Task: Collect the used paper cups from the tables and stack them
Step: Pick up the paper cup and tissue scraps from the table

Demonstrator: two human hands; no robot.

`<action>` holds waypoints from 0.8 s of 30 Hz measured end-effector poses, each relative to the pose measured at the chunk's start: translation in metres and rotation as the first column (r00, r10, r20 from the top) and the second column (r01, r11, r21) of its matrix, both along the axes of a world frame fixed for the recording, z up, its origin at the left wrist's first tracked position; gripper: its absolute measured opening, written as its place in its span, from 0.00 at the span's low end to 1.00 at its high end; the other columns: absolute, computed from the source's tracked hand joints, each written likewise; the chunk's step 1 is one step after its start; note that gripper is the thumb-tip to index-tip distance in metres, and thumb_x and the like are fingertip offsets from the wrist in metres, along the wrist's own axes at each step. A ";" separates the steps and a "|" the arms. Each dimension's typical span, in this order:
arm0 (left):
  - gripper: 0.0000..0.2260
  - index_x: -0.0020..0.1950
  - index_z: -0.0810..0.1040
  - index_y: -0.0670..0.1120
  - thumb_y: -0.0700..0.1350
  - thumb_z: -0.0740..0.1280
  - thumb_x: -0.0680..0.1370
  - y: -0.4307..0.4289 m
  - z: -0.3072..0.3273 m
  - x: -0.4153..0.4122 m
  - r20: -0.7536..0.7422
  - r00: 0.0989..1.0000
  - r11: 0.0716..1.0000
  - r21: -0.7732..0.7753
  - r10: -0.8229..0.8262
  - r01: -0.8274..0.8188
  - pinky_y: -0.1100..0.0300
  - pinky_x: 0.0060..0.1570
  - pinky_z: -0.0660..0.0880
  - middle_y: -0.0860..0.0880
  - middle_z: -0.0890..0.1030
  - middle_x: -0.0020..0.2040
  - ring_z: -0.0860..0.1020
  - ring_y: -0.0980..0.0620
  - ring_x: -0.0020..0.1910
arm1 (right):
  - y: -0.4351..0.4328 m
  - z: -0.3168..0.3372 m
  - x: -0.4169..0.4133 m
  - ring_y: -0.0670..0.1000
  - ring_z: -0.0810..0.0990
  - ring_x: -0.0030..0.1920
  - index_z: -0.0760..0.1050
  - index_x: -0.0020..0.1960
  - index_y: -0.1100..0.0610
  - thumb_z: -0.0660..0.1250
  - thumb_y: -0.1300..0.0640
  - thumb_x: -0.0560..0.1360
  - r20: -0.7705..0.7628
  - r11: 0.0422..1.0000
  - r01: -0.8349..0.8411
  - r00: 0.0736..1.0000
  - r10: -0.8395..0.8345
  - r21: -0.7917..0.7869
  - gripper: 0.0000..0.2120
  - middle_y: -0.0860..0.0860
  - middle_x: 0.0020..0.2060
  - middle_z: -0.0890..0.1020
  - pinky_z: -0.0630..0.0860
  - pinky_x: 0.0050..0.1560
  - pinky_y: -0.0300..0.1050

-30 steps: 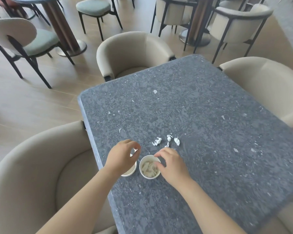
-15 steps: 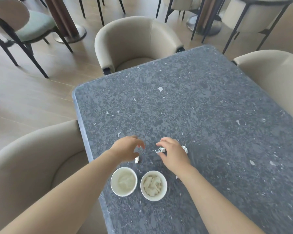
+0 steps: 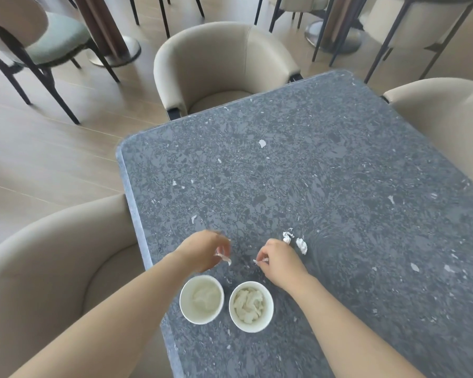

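Note:
Two white paper cups stand side by side near the front left edge of the grey speckled table. The left cup holds a soft white wad; the right cup holds several crumpled paper bits. Just beyond the cups, my left hand pinches a small white paper scrap. My right hand pinches another small scrap. Two crumpled paper scraps lie on the table just past my right hand.
Beige armchairs surround the table: one at the left, one at the far end, one at the right. Other chairs and pedestal tables stand on the wooden floor behind.
Both hands left the cups and moved forward to the paper scraps; each has picked up one. The camera shifted, so the cups now appear nearer to me.

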State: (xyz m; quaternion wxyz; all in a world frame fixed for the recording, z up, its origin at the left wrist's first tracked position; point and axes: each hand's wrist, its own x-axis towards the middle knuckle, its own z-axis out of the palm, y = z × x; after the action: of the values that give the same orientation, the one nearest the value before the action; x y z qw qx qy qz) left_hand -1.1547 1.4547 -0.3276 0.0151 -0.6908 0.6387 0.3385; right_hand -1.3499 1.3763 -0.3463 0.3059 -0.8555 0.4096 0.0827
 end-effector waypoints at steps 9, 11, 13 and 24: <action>0.05 0.45 0.78 0.53 0.44 0.69 0.72 0.055 0.057 0.000 -0.141 0.942 0.889 -0.313 0.305 -0.335 0.59 0.40 0.74 0.58 0.75 0.37 0.74 0.61 0.35 | 0.027 0.067 0.010 0.42 0.71 0.36 0.79 0.41 0.51 0.67 0.57 0.72 0.287 0.992 0.081 0.957 -0.049 -0.099 0.03 0.45 0.43 0.76 0.62 0.34 0.29; 0.05 0.45 0.77 0.55 0.46 0.69 0.72 0.077 0.063 -0.004 -0.141 0.940 0.887 -0.312 0.310 -0.340 0.60 0.41 0.74 0.60 0.74 0.37 0.74 0.63 0.36 | 0.041 0.079 0.014 0.42 0.72 0.36 0.79 0.42 0.51 0.67 0.57 0.72 0.329 0.992 0.065 0.944 -0.026 -0.107 0.03 0.45 0.43 0.77 0.64 0.35 0.30; 0.06 0.46 0.77 0.56 0.47 0.68 0.71 0.095 0.067 -0.010 -0.138 0.944 0.901 -0.283 0.301 -0.329 0.60 0.43 0.75 0.60 0.75 0.39 0.75 0.62 0.37 | 0.055 0.086 0.016 0.44 0.73 0.38 0.79 0.42 0.52 0.67 0.57 0.72 0.355 0.995 0.049 0.935 -0.015 -0.088 0.03 0.47 0.44 0.77 0.69 0.39 0.35; 0.17 0.59 0.72 0.56 0.50 0.69 0.72 0.144 0.075 -0.026 -0.016 0.945 0.911 -0.260 0.328 -0.320 0.54 0.47 0.75 0.55 0.72 0.53 0.76 0.53 0.49 | 0.110 0.085 0.034 0.48 0.76 0.48 0.78 0.52 0.52 0.68 0.57 0.72 0.306 0.995 -0.072 0.948 0.088 -0.064 0.09 0.48 0.49 0.78 0.70 0.48 0.39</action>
State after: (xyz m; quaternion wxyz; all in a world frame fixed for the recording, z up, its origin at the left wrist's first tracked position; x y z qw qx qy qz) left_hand -1.1803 1.5983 -0.2522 -0.1228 -0.7877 0.5538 0.2401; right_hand -1.3160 1.4862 -0.2613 0.3400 -0.8815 0.3238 -0.0503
